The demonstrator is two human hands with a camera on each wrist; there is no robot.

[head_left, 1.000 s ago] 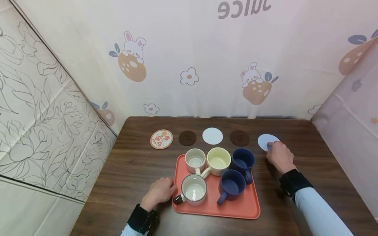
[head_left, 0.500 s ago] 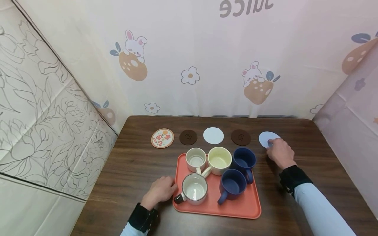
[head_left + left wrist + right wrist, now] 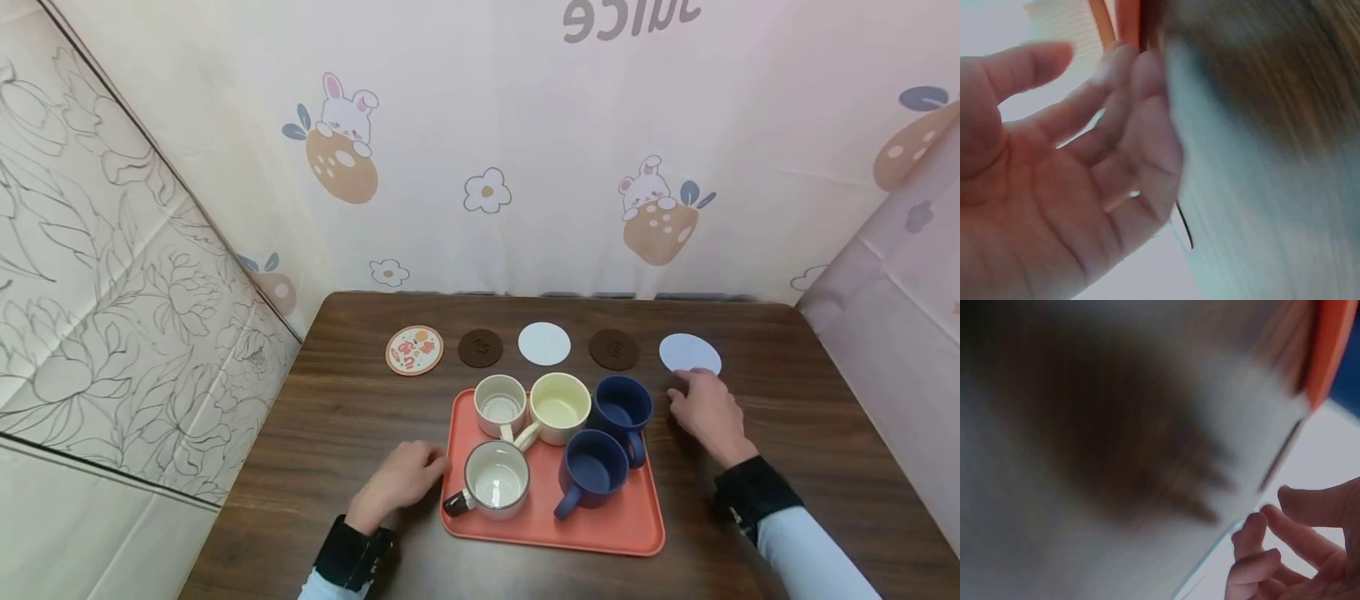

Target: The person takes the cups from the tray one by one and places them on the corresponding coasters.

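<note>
My right hand (image 3: 708, 417) is just in front of a round white coaster (image 3: 690, 348) at the far right, its fingertips right at the near rim. It holds nothing; in the right wrist view its fingers (image 3: 1249, 534) are bent and the thumb stands apart. My left hand (image 3: 405, 477) is beside the left edge of a red tray (image 3: 528, 527), loosely bent and holding nothing. On the tray stand a small cream mug (image 3: 501, 403), a pale yellow mug (image 3: 559, 408), a white mug with black handle (image 3: 497, 480) and two navy mugs (image 3: 592, 467), (image 3: 622, 407).
Left of the right-hand coaster, a row runs along the back of the wooden table (image 3: 337, 408): a brown coaster (image 3: 613, 350), a white one (image 3: 543, 343), another brown coaster (image 3: 480, 348) and a patterned orange-rimmed coaster (image 3: 414, 350). A printed curtain (image 3: 420, 108) hangs behind.
My right hand has drawn back off the right-hand white coaster toward me. My left hand has shifted slightly away from me along the tray's left edge. The mugs stay put.
</note>
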